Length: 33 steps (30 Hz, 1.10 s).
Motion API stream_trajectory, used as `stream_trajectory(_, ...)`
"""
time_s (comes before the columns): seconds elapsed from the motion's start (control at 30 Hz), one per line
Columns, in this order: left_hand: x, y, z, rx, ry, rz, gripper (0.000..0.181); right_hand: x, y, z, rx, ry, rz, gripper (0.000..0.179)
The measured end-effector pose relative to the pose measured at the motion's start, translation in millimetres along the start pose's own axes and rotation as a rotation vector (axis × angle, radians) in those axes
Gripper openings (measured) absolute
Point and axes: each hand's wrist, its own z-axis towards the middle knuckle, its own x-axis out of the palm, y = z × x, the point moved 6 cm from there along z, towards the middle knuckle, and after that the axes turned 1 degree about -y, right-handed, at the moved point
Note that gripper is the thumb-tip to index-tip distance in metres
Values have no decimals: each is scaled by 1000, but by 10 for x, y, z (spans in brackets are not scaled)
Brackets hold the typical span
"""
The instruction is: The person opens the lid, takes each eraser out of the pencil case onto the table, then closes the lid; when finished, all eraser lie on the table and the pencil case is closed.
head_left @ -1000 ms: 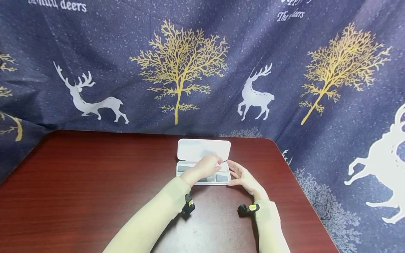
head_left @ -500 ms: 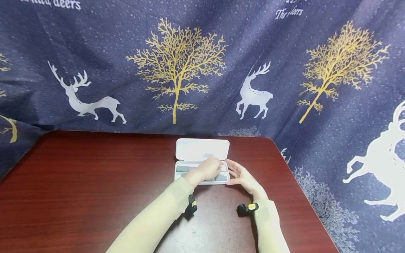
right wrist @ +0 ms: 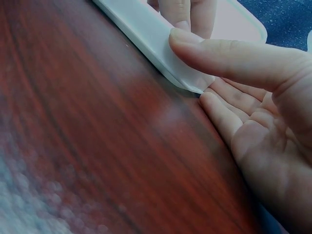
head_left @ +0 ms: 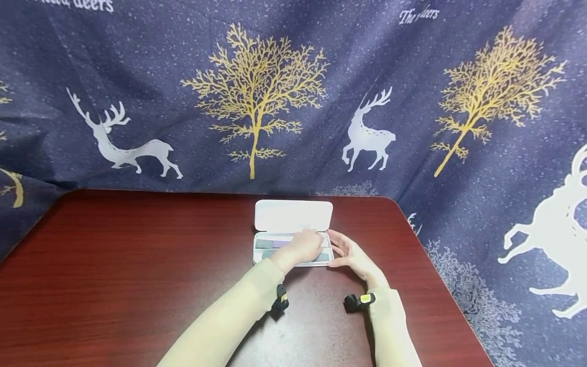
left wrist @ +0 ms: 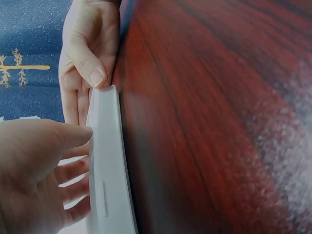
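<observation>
A white hinged case (head_left: 293, 214) stands with its lid up near the table's far edge. Grey and purple rectangular sections (head_left: 264, 244) show in its lower half, partly covered by my arm. My left hand (head_left: 306, 245) reaches over the case from the left, fingers down inside its right part. In the left wrist view its thumb is at the case's rim, and the front wall (left wrist: 108, 161) hides the fingertips and anything between them. My right hand (head_left: 350, 256) holds the case's right end, thumb (right wrist: 214, 51) at the front corner and the other fingers (right wrist: 224, 117) along the end.
The case sits on a reddish-brown wooden table (head_left: 137, 265) with rounded far corners. A dark blue cloth (head_left: 302, 163) with deer and golden trees hangs behind it. Black wrist cameras (head_left: 359, 303) sit at both cuffs.
My left hand has shifted slightly right and lower over the case, uncovering a purple section on its left. My right hand keeps its place at the case's right end.
</observation>
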Motion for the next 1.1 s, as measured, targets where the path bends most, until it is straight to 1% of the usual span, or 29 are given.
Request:
stream_trajectory(0.13,8,-12,-9,-2,0,7,27,-7,-14,-6,9,-4,-13,95)
stream_trajectory(0.23,9,-17,-9,-3,-8,-19,29,-16,-19,-10,14,-5,-17,95)
stream_trajectory(0.33,9,-12,3,-8,-24,-60,30,-23,-22,-8,14,-2,-15,94)
stream_trajectory(0.53,8,7,47,-20,-78,-79,26,-37,-37,4,14,3,-21,93)
stream_trajectory(0.63,-5,16,60,-22,-98,-112,24,-36,-34,11,14,1,-15,94)
stream_trajectory(0.73,-21,10,58,-6,-108,-136,23,-28,-29,11,18,-1,-15,95)
stream_trajectory(0.9,-4,-1,57,26,-103,-169,21,-23,-23,7,17,-3,-24,94)
stream_trajectory(0.97,2,-2,58,27,-101,-181,21,-19,-16,5,12,-2,-24,94)
stream_trajectory(1.1,6,1,60,27,-116,-173,19,-12,-8,3,6,-1,-21,94)
